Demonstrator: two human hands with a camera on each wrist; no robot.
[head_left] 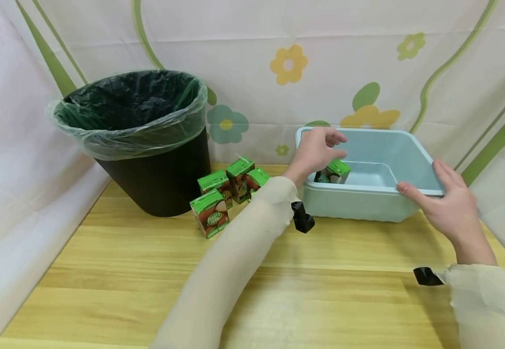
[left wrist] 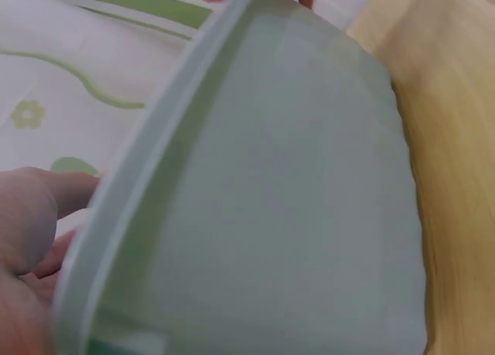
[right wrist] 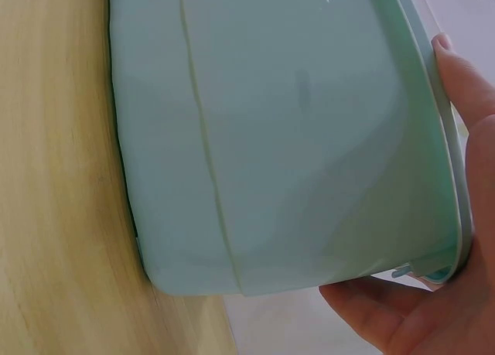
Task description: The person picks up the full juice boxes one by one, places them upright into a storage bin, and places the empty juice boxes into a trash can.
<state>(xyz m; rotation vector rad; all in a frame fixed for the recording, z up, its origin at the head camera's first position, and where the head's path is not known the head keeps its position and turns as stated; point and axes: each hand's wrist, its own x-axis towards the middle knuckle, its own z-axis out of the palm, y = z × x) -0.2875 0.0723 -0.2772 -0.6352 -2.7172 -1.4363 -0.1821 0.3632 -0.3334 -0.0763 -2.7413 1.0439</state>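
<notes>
A light blue plastic basin (head_left: 361, 207) stands at the right of the table. My left hand (head_left: 315, 151) reaches over its left front rim, thumb and fingers spread apart with nothing between them. Just below that hand, inside the basin, is a small green-topped drink carton (head_left: 339, 168), with something dark green (head_left: 321, 177) beside it, partly hidden. At the basin's right front corner my right hand (head_left: 453, 208) grips the rim, thumb on the front edge; the right wrist view shows fingers (right wrist: 379, 305) under the corner.
Several more green-topped cartons (head_left: 212, 215) stand in a cluster left of the basin, one partly behind my left sleeve. Behind them at the left is a black trash bin (head_left: 160, 179) with a clear liner (head_left: 147, 140). A flower-patterned cloth (head_left: 243, 58) hangs behind the wooden table (head_left: 125, 291).
</notes>
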